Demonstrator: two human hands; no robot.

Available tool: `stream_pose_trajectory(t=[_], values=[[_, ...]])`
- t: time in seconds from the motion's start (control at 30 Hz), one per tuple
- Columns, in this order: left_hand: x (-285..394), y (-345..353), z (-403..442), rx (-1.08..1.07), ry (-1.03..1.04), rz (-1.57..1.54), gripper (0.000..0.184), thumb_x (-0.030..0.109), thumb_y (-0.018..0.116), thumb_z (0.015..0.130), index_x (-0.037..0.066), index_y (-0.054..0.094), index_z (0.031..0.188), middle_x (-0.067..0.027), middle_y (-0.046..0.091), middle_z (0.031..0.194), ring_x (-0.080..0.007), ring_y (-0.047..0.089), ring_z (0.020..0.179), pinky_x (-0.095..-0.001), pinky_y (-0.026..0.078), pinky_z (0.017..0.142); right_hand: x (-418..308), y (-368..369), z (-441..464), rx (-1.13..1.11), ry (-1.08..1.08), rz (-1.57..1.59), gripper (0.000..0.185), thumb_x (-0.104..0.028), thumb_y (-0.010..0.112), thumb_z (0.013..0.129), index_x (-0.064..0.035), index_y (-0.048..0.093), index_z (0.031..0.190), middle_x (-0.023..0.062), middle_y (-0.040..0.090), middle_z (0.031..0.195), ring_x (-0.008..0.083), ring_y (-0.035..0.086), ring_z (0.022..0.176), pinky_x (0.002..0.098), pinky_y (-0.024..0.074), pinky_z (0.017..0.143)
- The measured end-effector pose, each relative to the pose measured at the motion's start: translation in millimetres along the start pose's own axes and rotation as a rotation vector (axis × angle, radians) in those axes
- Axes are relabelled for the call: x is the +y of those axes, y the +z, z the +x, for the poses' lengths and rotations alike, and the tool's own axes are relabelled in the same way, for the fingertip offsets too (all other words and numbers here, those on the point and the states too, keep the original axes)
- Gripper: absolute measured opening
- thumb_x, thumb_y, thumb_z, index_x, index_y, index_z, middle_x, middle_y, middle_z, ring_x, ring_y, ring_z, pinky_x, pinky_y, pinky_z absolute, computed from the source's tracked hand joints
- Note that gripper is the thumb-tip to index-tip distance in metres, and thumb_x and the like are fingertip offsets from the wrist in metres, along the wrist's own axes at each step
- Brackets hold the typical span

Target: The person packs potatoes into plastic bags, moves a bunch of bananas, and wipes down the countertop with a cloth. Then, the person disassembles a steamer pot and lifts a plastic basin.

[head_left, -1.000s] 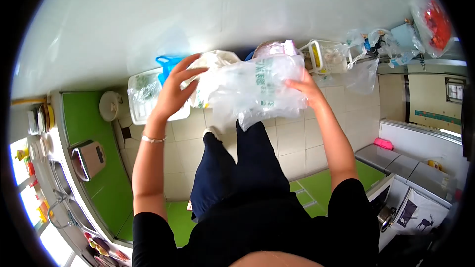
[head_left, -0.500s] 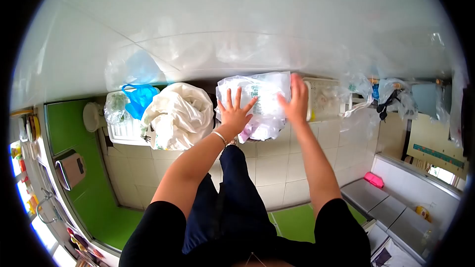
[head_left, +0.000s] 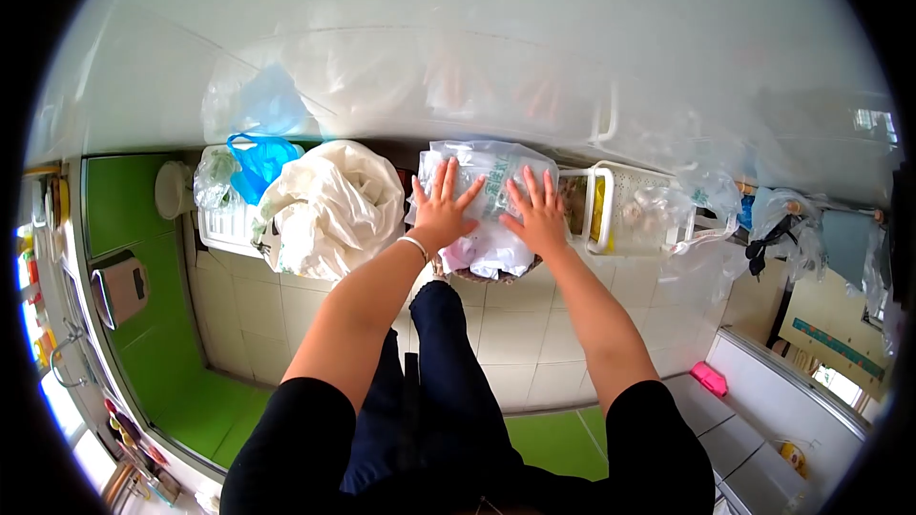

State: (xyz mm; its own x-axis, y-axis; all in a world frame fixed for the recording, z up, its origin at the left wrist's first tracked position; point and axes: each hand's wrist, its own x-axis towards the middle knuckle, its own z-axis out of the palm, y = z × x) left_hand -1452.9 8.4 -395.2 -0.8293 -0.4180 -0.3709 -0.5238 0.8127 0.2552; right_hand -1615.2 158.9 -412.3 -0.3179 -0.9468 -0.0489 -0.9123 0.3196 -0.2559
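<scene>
A translucent white plastic bag (head_left: 496,167) with green print lies on top of a brown basket (head_left: 506,277) filled with pale plastic bags. My left hand (head_left: 444,215) rests on the bag's left side, fingers spread. On its right side lies my right hand (head_left: 537,219), also flat with fingers apart. Neither hand grips anything. Left of the basket stands a bulging cream cloth sack (head_left: 334,210). Close by on the right is a white plastic basket (head_left: 599,229) with something yellow inside. Most of the brown basket is hidden under the bags.
A blue plastic bag (head_left: 260,164) sits at the far left by a white crate (head_left: 227,234). Clear bags (head_left: 778,219) hang at the right. The glossy wall (head_left: 458,57) rises behind. Green cabinets (head_left: 143,257) stand left, and a pink object (head_left: 708,379) lies on a grey surface.
My right hand has moved left and down onto the printed bag, which now lies flatter. My left hand stays on the bag. The view has shifted slightly, showing more of the white basket.
</scene>
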Motion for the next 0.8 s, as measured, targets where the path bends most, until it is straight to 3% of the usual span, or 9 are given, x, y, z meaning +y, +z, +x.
stream_pose_trajectory(t=[0.13, 0.2, 0.23, 0.27, 0.33, 0.4, 0.53, 0.7, 0.8], values=[[6, -20, -6, 0.061, -0.022, 0.022, 0.093, 0.052, 0.066, 0.071, 0.037, 0.01, 0.143, -0.0207, 0.009, 0.148, -0.0343, 0.003, 0.139, -0.0667, 0.004, 0.101, -10, -35, 4, -0.004, -0.005, -0.007, 0.061, -0.048, 0.062, 0.077, -0.0279, 0.045, 0.132, 0.0036, 0.024, 0.147, 0.0364, 0.021, 0.133, 0.058, 0.0204, 0.102], [10, -28, -10, 0.11, -0.012, 0.02, 0.096, 0.055, 0.066, 0.069, 0.027, 0.014, 0.145, -0.021, 0.014, 0.147, -0.0368, 0.004, 0.138, -0.0645, 0.0, 0.103, -13, -53, 6, 0.157, -0.082, -0.15, 0.053, -0.046, 0.059, 0.079, -0.0271, 0.049, 0.128, 0.0034, 0.032, 0.143, 0.035, 0.025, 0.131, 0.0578, 0.0205, 0.102], [11, -31, -12, 0.096, -0.009, 0.02, 0.095, 0.056, 0.066, 0.069, 0.025, 0.016, 0.144, -0.0211, 0.014, 0.147, -0.0379, 0.004, 0.138, -0.0647, 0.001, 0.103, -19, -61, 6, 0.183, -0.102, -0.116, 0.046, -0.043, 0.058, 0.081, -0.0258, 0.054, 0.123, 0.0034, 0.04, 0.136, 0.0341, 0.029, 0.128, 0.0577, 0.0207, 0.102], [12, -34, -12, 0.082, -0.006, 0.018, 0.096, 0.056, 0.066, 0.069, 0.023, 0.018, 0.144, -0.0213, 0.014, 0.147, -0.039, 0.004, 0.137, -0.0648, 0.002, 0.103, -20, -63, 5, 0.186, -0.122, -0.116, 0.046, -0.043, 0.058, 0.081, -0.0258, 0.054, 0.123, 0.0034, 0.04, 0.136, 0.0341, 0.029, 0.128, 0.0577, 0.0207, 0.102], [16, -41, -13, 0.096, -0.01, -0.029, 0.093, 0.057, 0.065, 0.069, 0.021, 0.022, 0.143, -0.022, 0.017, 0.146, -0.041, 0.004, 0.137, -0.0637, 0.003, 0.104, -23, -64, 6, 0.037, -0.083, -0.123, 0.044, -0.04, 0.059, 0.08, -0.025, 0.056, 0.121, 0.0052, 0.044, 0.132, 0.033, 0.032, 0.126, 0.0572, 0.0215, 0.101], [15, -37, -19, 0.237, 0.039, -0.203, 0.089, 0.057, 0.064, 0.07, 0.021, 0.026, 0.142, -0.0226, 0.019, 0.145, -0.0424, 0.006, 0.136, -0.0621, 0.004, 0.105, -25, -75, 9, 0.104, -0.136, -0.102, 0.044, -0.037, 0.059, 0.08, -0.0211, 0.055, 0.121, 0.0066, 0.045, 0.131, 0.0329, 0.033, 0.125, 0.0561, 0.0223, 0.101], [31, -59, -41, 0.369, 0.09, -0.27, 0.079, 0.053, 0.063, 0.073, 0.018, 0.036, 0.138, -0.0231, 0.021, 0.144, -0.0425, 0.009, 0.135, -0.06, 0.008, 0.106, -38, -101, 4, 0.196, -0.133, -0.212, 0.049, -0.033, 0.06, 0.08, -0.0121, 0.051, 0.124, 0.0086, 0.041, 0.135, 0.0349, 0.031, 0.127, 0.053, 0.0239, 0.101], [28, -87, -138, 0.462, 0.036, -0.345, 0.069, 0.034, 0.067, 0.07, 0.014, 0.043, 0.132, -0.0222, 0.026, 0.141, -0.0413, 0.016, 0.133, -0.0551, 0.015, 0.107, -94, -138, -40, 0.212, -0.21, -0.06, 0.052, -0.018, 0.059, 0.08, -0.0042, 0.044, 0.128, 0.0149, 0.035, 0.137, 0.0375, 0.027, 0.129, 0.0506, 0.022, 0.104], [-5, -76, -250, 0.579, -0.2, -0.408, 0.065, 0.027, 0.069, 0.069, 0.015, 0.046, 0.128, -0.0221, 0.027, 0.14, -0.0415, 0.018, 0.133, -0.0552, 0.017, 0.106, -146, -141, -76, 0.15, -0.35, -0.012, 0.05, -0.019, 0.056, 0.082, -0.0051, 0.044, 0.129, 0.0144, 0.038, 0.136, 0.0374, 0.027, 0.129, 0.0501, 0.0212, 0.105]])
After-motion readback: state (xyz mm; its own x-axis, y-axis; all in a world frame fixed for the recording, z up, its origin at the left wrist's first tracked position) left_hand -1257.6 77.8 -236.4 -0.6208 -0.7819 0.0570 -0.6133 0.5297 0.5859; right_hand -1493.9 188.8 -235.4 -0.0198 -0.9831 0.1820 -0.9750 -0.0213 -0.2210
